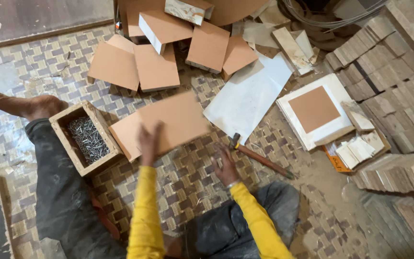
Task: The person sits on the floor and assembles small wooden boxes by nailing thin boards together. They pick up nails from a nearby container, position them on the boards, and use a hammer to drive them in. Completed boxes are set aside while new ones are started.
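The left hand [148, 141] grips the brown board [161, 123] by its near edge, best kept level, while the right hand [226, 165], fingers loosely spread, rests beside the hammer [259, 157].

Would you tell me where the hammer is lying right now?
The hammer lies on the woven mat right of centre, just beside the right hand, below the white sheet.

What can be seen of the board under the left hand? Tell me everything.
The board is a flat, rectangular, tan-brown panel, seemingly laminate-faced wood, blurred by motion. It lies skewed over the woven mat, between the nail box and a white sheet. The left hand grips its near edge; its thickness cannot be told.
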Demonstrator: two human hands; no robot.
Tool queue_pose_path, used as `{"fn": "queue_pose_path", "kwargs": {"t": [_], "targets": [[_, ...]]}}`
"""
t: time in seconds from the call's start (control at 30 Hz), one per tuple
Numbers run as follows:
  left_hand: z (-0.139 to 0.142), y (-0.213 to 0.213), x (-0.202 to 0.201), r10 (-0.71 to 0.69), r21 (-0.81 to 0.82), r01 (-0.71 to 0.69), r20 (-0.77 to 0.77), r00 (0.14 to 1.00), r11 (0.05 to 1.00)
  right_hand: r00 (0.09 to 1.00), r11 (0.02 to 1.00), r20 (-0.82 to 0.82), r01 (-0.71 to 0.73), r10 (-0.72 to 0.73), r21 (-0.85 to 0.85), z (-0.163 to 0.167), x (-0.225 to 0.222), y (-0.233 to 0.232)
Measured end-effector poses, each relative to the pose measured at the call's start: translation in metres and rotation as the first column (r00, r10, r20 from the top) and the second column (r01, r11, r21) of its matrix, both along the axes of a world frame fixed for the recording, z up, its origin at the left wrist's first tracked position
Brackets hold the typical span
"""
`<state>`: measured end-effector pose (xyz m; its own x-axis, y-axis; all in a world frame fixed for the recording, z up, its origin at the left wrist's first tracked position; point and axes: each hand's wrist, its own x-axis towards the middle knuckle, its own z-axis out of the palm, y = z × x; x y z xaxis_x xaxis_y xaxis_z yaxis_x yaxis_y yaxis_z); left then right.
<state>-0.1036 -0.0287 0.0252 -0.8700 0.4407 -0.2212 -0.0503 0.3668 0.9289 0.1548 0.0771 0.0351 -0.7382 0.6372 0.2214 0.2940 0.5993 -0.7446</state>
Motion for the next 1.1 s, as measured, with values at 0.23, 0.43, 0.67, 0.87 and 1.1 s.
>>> {"fn": "queue_pose_path", "kwargs": {"t": [0.23,0.43,0.67,0.87,1.1], "targets": [[0.036,-0.034,-0.036,-0.044,0.004,0.047,-0.258,0.965,0.999,0.986,0.820,-0.157,-0.041,-0.060,-0.571,0.041,-0.128,-0.004],[0.027,-0.035,-0.028,-0.017,0.157,0.058,-0.249,0.968,0.986,0.835,0.787,-0.448,-0.031,-0.318,-0.616,0.064,-0.165,-0.044],[0.012,-0.032,-0.012,-0.149,0.258,0.193,-0.182,0.972,0.947,0.889,0.829,-0.331,0.089,-0.317,-0.552,0.039,-0.126,-0.064],[0.019,-0.028,-0.010,-0.386,0.249,0.361,0.058,0.921,0.898,0.881,0.811,-0.231,0.241,-0.413,-0.533,0.011,-0.071,-0.074],[0.023,-0.021,-0.003,-0.549,0.166,0.532,0.079,0.832,0.831,0.959,0.558,0.118,0.247,-0.257,-0.793,0.012,-0.058,-0.031]]}}
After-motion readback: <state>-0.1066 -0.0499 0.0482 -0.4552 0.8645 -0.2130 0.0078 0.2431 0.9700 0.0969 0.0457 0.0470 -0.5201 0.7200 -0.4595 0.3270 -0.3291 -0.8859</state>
